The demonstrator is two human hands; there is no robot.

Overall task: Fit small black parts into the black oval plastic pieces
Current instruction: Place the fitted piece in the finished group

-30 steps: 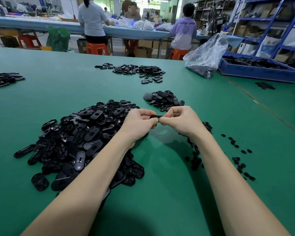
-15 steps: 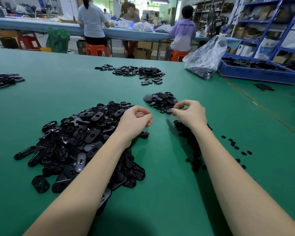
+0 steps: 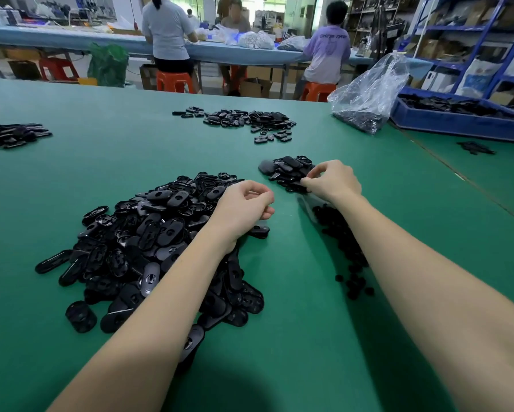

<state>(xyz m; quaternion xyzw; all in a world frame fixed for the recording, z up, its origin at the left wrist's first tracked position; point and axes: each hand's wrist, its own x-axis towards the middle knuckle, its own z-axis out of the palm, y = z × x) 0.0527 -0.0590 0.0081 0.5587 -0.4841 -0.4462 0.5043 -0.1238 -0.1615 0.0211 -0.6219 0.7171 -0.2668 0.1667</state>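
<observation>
A large heap of black oval plastic pieces lies on the green table, spread under and to the left of the left forearm. A smaller pile of oval pieces sits further back, and the right hand reaches its near edge, thumb and forefinger pinched together at a piece there; whether they actually have hold of it I cannot tell. The left hand hovers at the big heap's right edge with fingers loosely curled and nothing visible in them. Small black parts are scattered beneath the right forearm. Beyond lie another spread of pieces, a clear plastic bag and a blue bin.
</observation>
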